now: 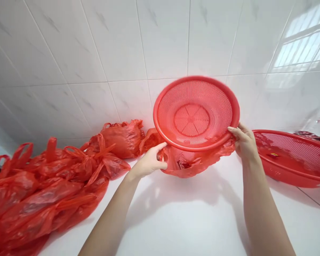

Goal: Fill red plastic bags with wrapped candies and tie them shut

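Observation:
A round red plastic colander point(192, 120) is tilted up in front of me, its slotted inside facing me and bare. My right hand point(244, 142) is closed on its right rim, thumb on the inner edge. Below and behind the colander hangs an opened red plastic bag point(186, 172), with something small and dark showing through its mouth. My left hand point(150, 160) is curled around the bag's left edge, its index finger touching the colander's lower left rim. The fingers of my right hand behind the rim are partly hidden, close to the bag's right edge.
Several filled, knotted red plastic bags point(56, 188) are heaped on the left along the tiled wall point(128, 42). A larger red basket point(280, 170) stands on the right with a small colourful packet point(274, 154) inside. Dark-patterned packages point(310, 134) lie behind it. The white tabletop point(186, 227) spreads below my hands.

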Motion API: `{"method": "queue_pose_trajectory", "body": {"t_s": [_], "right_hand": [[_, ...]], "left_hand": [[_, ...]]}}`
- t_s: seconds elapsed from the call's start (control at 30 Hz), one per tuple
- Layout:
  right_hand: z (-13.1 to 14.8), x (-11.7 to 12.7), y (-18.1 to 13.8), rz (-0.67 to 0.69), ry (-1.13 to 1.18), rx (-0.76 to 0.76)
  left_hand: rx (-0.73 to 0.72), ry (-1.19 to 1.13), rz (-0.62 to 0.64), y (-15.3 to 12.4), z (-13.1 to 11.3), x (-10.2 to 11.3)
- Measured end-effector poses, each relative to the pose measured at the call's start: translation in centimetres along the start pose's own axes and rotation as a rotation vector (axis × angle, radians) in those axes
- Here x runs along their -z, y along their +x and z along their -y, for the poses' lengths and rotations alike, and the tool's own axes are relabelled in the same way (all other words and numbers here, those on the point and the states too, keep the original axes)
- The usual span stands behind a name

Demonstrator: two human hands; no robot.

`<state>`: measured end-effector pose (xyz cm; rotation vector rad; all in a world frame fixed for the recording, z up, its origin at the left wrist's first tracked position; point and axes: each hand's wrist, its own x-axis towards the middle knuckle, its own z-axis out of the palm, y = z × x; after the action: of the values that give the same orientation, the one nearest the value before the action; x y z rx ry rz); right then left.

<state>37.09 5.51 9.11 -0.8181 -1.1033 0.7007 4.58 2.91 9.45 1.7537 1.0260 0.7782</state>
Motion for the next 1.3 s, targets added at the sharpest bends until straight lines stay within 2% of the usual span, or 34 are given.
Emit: {"method": "queue_pose_trajectory", "body": {"t_s": [0.17,0.4,0.57,0.67,0.77,0.87,0.97,1.03,1.13,1.23,1.3], "right_hand": [[-0.9,0.5,0.8,-0.165,0.021,-0.212],[-2.4,1.0,1.4,-0.245,-0.020,-0.302],[-2.6,1.9,1.2,-0.227,-0.079,-0.406],[-1.9,2.8,0.7,-0.175,-0.132,-0.499],[-1.0,3.8,0.2,-0.129,-0.248,-0.566],[0.1,4.5,-0.3,-0.096,-0.490,-0.530],[1.9,4.1,-1.1,-0.067,-0.646,-0.374],[3.5,2.7,-2.1,0.013,-0.744,-0.257],[5.4,-1.1,-4.3,0.318,-0.914,-0.095],[5.8,-5.6,-7.0,0.658,-1.102,-0.068],[5.2,-7.8,-8.4,0.810,-1.286,-0.100]], "left_hand": [[0.019,0.014,0.096,-0.6,-0.5,-0.5],[0.020,0.087,0.099,-1.3,-1.1,-1.1],[0.010,0.127,0.067,-1.7,-1.5,-1.4],[0.036,0.150,0.035,-1.9,-1.7,-1.8],[-0.012,0.127,0.048,-2.3,-1.8,-2.3],[-0.054,0.103,0.064,-2.7,-2.0,-2.9],[-0.011,0.113,0.066,-3.1,-2.3,-3.4],[0.011,0.119,0.061,-3.4,-2.6,-3.7],[-0.003,0.096,0.049,-3.5,-2.9,-4.0],[-0.014,0.091,0.005,-3.6,-3.1,-4.0],[-0.019,0.101,-0.027,-3.7,-3.2,-3.8]]}}
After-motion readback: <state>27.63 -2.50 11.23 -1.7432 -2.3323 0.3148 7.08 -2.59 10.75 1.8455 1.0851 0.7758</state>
